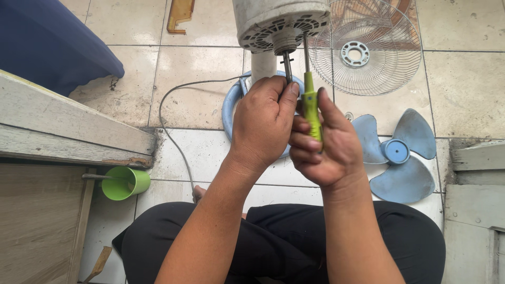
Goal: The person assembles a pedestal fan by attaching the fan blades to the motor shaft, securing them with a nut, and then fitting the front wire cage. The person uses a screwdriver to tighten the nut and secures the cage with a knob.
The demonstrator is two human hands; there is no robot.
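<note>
The tiled floor (200, 100) carries everything here. The person sits on it cross-legged in black trousers (294, 236), the lower part of the lap cut off by the bottom edge of the view. A dark blue cloth (47, 42) fills the far left corner, only partly in view, above a worn wooden ledge (63, 126). The fan motor housing (281, 23) stands at the far edge of the floor, its top cut off; its blue round base (231, 108) is mostly hidden behind the hands. A wire fan guard (365, 50) lies flat to the right of the housing, and the blue three-blade fan blade (397, 155) lies nearer, by the right side. A green cup (126, 182) sits under the ledge at the left.

The left hand (263, 123) is curled closed around the motor shaft (286, 60), which sticks out of the housing and disappears into the fist, so its end cannot be seen. The right hand (326, 144) is closed around the yellow-green handle of the screwdriver (310, 105), fingers wrapped tight, touching the left hand. The blade runs up just beside the shaft into the housing's vents; its tip is hard to make out.
</note>
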